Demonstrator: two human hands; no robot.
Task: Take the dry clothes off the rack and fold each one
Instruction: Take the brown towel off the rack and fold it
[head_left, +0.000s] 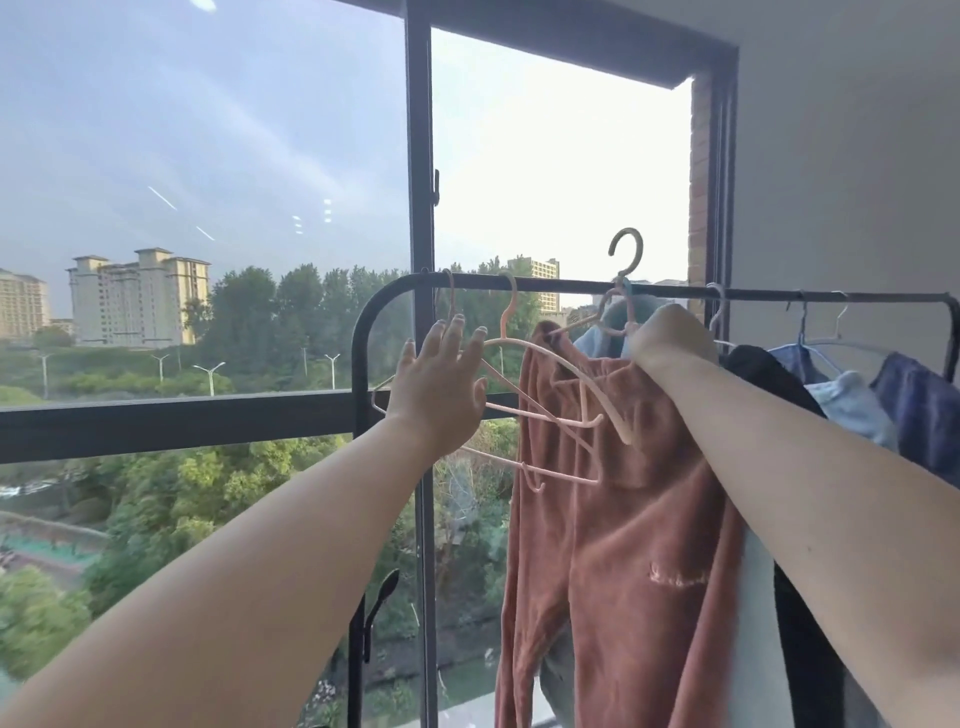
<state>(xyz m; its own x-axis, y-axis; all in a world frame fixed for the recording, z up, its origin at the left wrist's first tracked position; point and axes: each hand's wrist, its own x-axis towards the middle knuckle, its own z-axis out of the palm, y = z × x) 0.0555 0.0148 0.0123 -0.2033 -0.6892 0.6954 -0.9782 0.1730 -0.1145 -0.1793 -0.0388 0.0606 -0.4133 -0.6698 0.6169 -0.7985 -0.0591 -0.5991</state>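
Observation:
A black clothes rack (519, 283) stands in front of the window. Rust-pink velvet trousers (618, 545) hang from it at the middle. My right hand (670, 332) grips their waistband together with a hanger whose hook (626, 252) sticks up above the bar. My left hand (441, 384) is spread with straight fingers and touches the empty pink hangers (545, 410) hanging at the rack's left end. Part of my right hand's fingers is hidden behind the cloth.
More clothes hang to the right: a light blue piece (852, 405), a dark blue one (924, 415) and a black one (769, 379). Behind the rack is a large window with a dark frame (420, 156). A white wall (841, 182) lies at right.

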